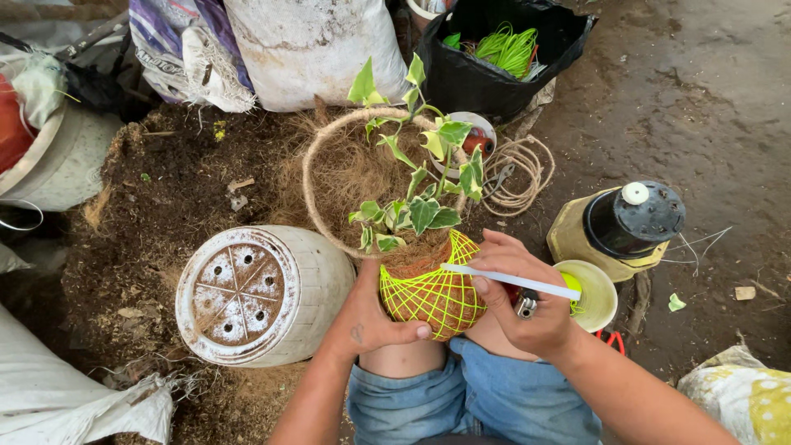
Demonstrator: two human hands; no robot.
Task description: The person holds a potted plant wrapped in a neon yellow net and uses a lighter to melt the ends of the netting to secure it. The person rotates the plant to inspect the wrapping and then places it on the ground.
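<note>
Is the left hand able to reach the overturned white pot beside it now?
Probably yes, but not freely: the left hand is cupping the net-wrapped plant ball. The overturned white pot lies right beside it, with nothing between them.

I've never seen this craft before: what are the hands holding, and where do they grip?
The left hand cups the netted plant ball at its lower left side. The right hand holds a white stick near its middle.
</note>
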